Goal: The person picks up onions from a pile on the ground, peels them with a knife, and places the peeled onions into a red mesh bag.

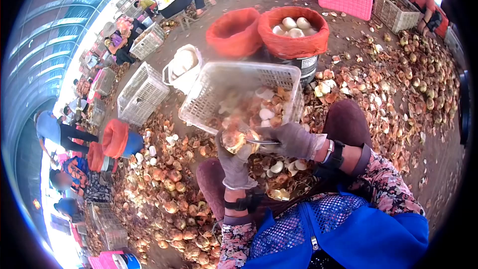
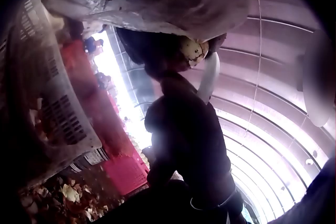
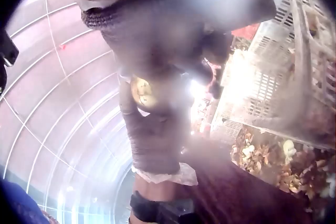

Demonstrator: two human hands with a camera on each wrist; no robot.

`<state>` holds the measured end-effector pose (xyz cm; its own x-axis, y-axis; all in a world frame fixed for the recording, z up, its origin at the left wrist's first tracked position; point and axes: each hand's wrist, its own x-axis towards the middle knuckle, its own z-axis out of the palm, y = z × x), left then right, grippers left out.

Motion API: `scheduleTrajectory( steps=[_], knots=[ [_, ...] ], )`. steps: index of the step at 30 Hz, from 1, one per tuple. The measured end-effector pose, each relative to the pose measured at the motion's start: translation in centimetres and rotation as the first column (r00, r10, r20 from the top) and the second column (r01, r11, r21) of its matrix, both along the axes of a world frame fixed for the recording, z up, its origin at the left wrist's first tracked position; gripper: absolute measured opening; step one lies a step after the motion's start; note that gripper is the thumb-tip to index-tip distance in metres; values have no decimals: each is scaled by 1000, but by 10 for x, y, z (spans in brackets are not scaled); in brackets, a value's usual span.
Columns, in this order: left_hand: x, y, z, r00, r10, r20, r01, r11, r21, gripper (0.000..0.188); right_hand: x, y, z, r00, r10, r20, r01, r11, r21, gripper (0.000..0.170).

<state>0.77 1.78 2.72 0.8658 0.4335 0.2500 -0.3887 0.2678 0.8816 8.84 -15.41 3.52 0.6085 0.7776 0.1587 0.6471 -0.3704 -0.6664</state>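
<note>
My gloved left hand [image 1: 235, 165] grips an onion [image 1: 233, 139] with brown skin over the near edge of a white plastic crate [image 1: 251, 66]. Held in my gloved right hand [image 1: 295, 142] is a knife [image 1: 264, 142], its blade reaching to the onion's side. In the left wrist view the pale blade [image 2: 209, 79] shows beside the onion [image 2: 193, 50]. The right wrist view has the onion [image 3: 142, 94] between the gloved hands, partly hidden by fingers. Loose skins and several white peeled onions [image 1: 266, 114] lie inside the crate.
Beyond the crate stand a red-lined bucket [image 1: 294, 52] with peeled onions and another red-lined container [image 1: 233, 35]. Unpeeled onions [image 1: 172, 206] and skins heap at the left; another onion pile [image 1: 423, 69] lies at far right. A white crate [image 1: 142, 94] stands to the left.
</note>
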Motion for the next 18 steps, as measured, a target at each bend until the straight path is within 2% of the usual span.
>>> scheduleTrajectory(
  steps=[2,6,10,13,16,17,18],
  knots=[
    [-1,-2,1,1000,-4,-3,4,1000,-14,88,-2,-2,5,999,1,-46,-4,998,-57,46],
    [-1,-5,-3,999,33,15,-34,999,14,85,0,0,-6,996,16,-88,-19,999,-41,47],
    [-4,-12,4,994,108,-24,-104,986,128,81,-2,7,-11,995,-30,-95,19,994,-109,49],
    [-5,-8,-7,999,38,-5,-38,999,-29,78,-2,14,-24,998,-53,-41,50,996,-78,50],
    [-1,-6,-24,987,159,22,-157,931,330,78,9,26,-56,1000,4,17,-4,1000,1,49],
    [-1,-9,-22,991,134,27,-135,939,315,78,11,29,-68,999,29,33,-30,999,32,48],
    [-2,-12,-17,994,109,31,-113,947,300,79,6,26,-48,999,13,34,-12,1000,-28,43]
  ],
)
